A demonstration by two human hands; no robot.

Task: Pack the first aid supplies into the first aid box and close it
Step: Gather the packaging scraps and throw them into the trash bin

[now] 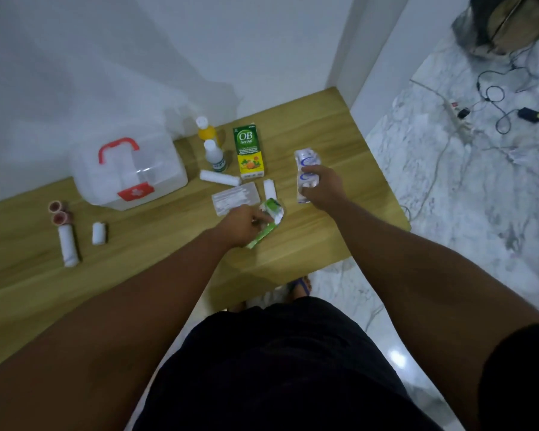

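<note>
My left hand [241,223] is pinching the green-and-white packet [269,220] near the front edge of the wooden table [137,269]. My right hand [322,186] is wrapped around a clear blue-printed pack [306,164], lifted a little. The first aid box [128,172] sits closed to the left, red handle up. Between box and hands: two bottles [213,154], a green herbal carton [249,150], a flat clear case [235,197] and two white bandage rolls [220,178]. Far left lie more rolls [67,244] and two pink-ended ones [58,213].
</note>
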